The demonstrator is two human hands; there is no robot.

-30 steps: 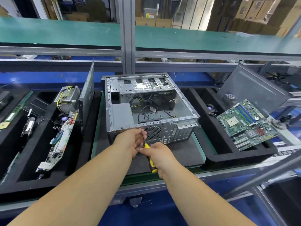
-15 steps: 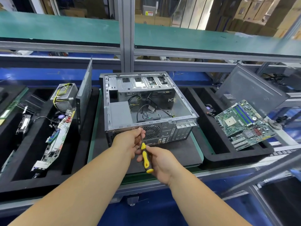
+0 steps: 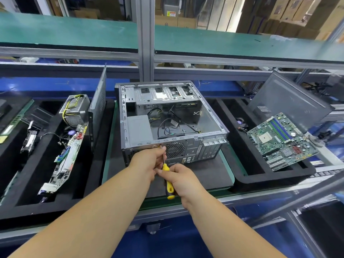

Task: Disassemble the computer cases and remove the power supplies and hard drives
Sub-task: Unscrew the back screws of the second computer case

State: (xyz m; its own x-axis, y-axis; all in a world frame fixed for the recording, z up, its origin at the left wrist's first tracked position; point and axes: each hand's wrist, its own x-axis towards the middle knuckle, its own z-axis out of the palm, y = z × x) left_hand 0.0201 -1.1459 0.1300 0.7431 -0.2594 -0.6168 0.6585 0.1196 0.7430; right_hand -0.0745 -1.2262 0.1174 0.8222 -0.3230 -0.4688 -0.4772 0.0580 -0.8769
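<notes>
Green mat (image 3: 109,146): right hand (image 3: 183,178) grips screwdriver (image 3: 168,180) at case (image 3: 214,125) rear edge.

An open computer case (image 3: 167,123) lies on the worktop (image 3: 219,175). The right hand (image 3: 183,180) grips a yellow screwdriver (image 3: 167,180); the left hand (image 3: 149,162) pinches its shaft at the case's near panel.

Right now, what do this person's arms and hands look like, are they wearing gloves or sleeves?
Both arms are bare from the picture's bottom edge to the wrists: no sleeves show. The left hand and right hand wear no gloves, and no watch, ring or wristband is visible on either.
</notes>
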